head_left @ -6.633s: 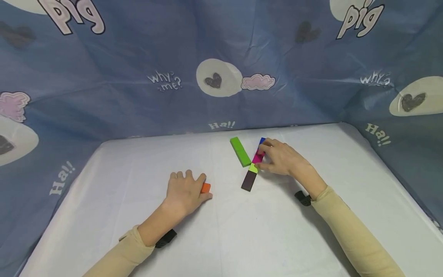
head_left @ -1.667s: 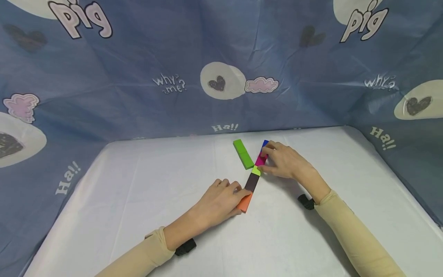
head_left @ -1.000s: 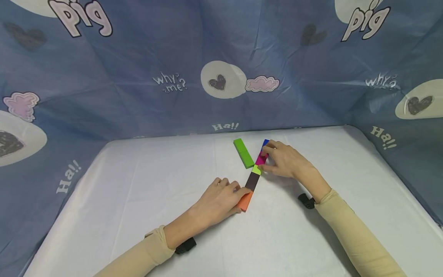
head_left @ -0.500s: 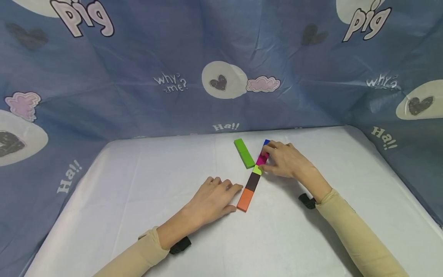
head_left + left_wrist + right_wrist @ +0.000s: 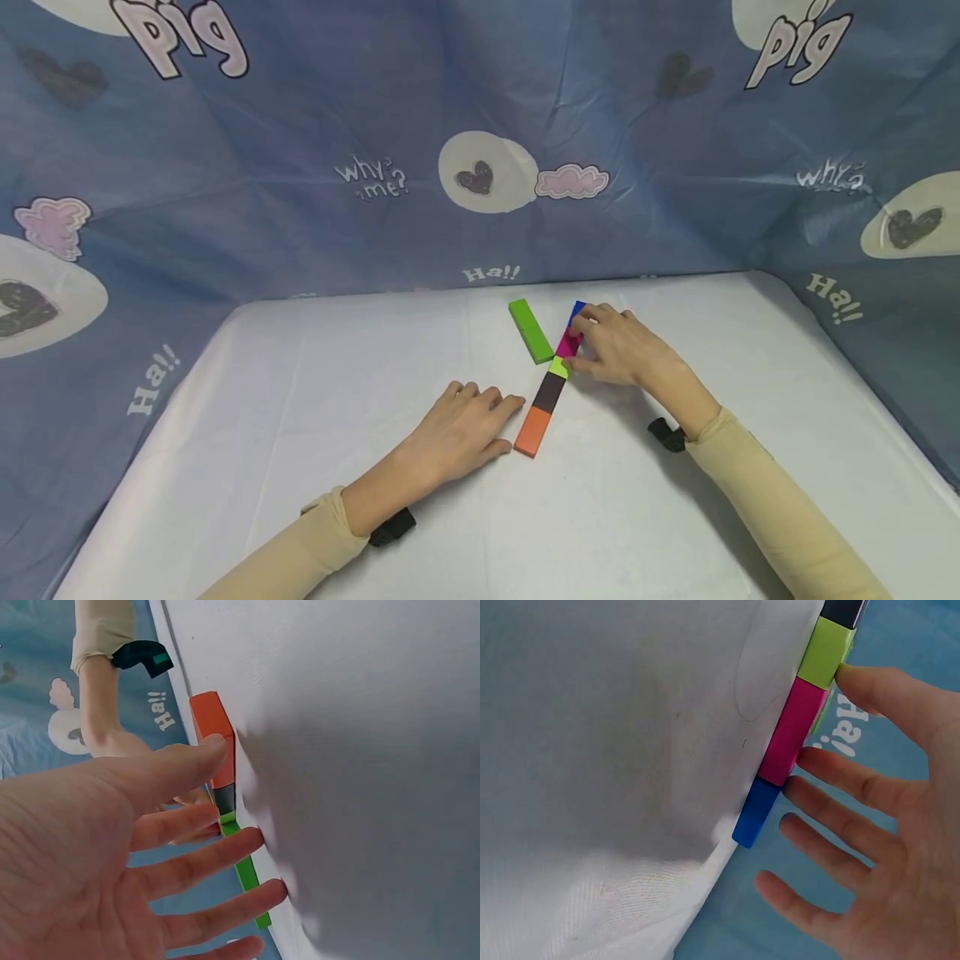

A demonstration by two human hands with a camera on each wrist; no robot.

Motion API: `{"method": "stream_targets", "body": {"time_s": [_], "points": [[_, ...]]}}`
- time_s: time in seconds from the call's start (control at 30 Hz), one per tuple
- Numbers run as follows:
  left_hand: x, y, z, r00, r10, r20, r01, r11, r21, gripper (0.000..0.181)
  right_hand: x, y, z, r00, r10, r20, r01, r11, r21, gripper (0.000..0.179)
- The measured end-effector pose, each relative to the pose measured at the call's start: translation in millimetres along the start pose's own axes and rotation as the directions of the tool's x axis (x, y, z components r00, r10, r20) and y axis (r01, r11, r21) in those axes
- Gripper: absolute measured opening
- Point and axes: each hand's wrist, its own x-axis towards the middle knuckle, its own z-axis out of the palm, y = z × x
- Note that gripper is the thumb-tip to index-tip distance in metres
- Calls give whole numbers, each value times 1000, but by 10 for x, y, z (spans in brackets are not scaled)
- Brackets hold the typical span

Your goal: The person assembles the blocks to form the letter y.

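A slanting row of flat blocks lies end to end on the white table: orange [image 5: 532, 431], black [image 5: 549, 392], yellow-green [image 5: 558, 367], pink [image 5: 567, 344] and blue [image 5: 577, 310]. My left hand [image 5: 453, 435] is just left of the orange block, thumb and fingers spread and holding nothing. At the far end, my right hand [image 5: 617, 346] touches the row. Its thumb [image 5: 862, 679] meets the yellow-green block's edge, and fingertips rest by the pink block, partly covering pink and blue in the head view. A green strip [image 5: 530, 331] with a faint seam slants in from the left.
White cloth [image 5: 315, 375] covers the table. A blue printed curtain [image 5: 300, 225] rises behind it and along both sides. The green strip's near end comes up to the yellow-green block, forming a V with the row.
My left hand brought the orange block rightward to the black block's near end, then let go and drew slightly left. My right hand has stayed at the row's far end.
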Motion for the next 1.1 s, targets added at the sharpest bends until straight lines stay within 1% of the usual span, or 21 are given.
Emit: {"method": "stream_targets", "body": {"time_s": [0.23,0.6,0.83,0.93,1.03,1.1], "points": [[-5,-1,-13,1000,-6,26,6,1000,0,56,18,-13,6,1000,-5,9,5,1000,4,46],[5,14,-24,1000,-10,22,10,1000,0,55,12,8,-3,1000,-8,17,8,1000,4,47],[14,10,-23,999,-16,38,16,1000,5,56,20,16,-2,1000,-13,21,13,1000,6,47],[17,8,-27,999,-18,45,18,1000,9,56,16,10,-16,999,-3,34,3,1000,13,49],[13,-2,-37,998,-23,60,23,1000,-3,57,6,15,-25,999,0,44,-2,1000,27,50],[2,-24,-47,997,-33,75,36,999,-28,57,-10,23,-33,999,1,44,-3,999,47,50]]}}
